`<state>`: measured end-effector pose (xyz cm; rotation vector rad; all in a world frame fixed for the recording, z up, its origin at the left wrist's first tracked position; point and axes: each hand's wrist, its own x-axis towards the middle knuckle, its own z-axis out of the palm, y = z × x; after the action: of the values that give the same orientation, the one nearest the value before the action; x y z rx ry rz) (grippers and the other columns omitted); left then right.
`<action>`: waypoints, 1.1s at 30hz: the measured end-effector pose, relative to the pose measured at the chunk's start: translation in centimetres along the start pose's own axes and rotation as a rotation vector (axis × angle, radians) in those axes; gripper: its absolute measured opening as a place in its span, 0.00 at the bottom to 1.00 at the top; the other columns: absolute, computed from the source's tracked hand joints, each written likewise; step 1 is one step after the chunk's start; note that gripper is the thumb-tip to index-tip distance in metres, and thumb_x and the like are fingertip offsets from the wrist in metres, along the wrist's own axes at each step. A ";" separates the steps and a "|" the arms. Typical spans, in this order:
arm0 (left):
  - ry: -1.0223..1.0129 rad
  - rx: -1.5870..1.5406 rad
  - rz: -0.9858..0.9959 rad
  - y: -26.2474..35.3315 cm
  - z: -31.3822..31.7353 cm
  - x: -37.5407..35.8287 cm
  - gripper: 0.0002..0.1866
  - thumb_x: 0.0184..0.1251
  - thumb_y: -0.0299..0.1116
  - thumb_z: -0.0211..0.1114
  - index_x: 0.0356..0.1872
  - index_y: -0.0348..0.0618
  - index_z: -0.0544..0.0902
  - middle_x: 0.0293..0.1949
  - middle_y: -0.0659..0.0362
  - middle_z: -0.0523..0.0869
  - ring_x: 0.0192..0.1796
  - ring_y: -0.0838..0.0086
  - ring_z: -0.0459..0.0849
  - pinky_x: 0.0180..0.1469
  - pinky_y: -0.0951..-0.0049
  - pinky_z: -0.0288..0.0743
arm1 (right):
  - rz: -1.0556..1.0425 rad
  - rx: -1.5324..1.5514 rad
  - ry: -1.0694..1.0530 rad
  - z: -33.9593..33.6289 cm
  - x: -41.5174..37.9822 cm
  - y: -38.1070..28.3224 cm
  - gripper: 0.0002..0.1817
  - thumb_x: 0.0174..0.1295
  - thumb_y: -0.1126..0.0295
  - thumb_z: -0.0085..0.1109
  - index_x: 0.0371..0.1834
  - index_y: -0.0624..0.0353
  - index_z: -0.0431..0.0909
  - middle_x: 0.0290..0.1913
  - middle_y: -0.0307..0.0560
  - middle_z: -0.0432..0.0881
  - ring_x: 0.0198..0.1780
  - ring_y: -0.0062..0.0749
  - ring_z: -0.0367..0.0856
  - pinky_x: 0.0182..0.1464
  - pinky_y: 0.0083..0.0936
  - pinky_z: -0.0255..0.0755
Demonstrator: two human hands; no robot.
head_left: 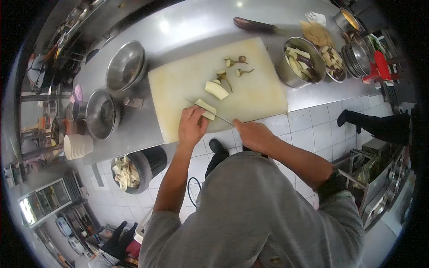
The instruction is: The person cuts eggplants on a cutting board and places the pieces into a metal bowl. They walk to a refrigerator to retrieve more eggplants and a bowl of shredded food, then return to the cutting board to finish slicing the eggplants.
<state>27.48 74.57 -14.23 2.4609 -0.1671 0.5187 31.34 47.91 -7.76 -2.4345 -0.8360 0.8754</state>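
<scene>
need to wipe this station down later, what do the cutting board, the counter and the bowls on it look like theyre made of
The cutting board looks like plastic: thick, cream, matte, with faint stains. The counter looks like stainless steel: grey and brushed, with bright glare spots. The bowls, such as the empty one at the board's far left corner and the one holding cut pieces to its right, also look like stainless steel, shiny and reflective.

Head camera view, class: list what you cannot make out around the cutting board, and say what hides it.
- Knife handle: head view, covered by the right hand.
- Eggplant piece being cut: near end under the left hand.
- Cutting board front edge: partly behind both hands.
- Contents of the steel bowl: too blurred to identify.
</scene>
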 end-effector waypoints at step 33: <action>-0.283 0.086 0.336 1.5 1.5 9.9 0.14 0.63 0.39 0.72 0.48 0.48 0.87 0.55 0.57 0.84 0.61 0.57 0.77 0.62 0.55 0.68 | 0.397 0.374 -0.287 -6.4 -12.9 8.6 0.14 0.75 0.66 0.54 0.60 0.55 0.72 0.27 0.46 0.81 0.28 0.36 0.81 0.29 0.33 0.77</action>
<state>36.67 72.45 -10.54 2.5942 -0.6952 0.3156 31.07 31.98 -2.50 -2.1965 -0.2361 1.4108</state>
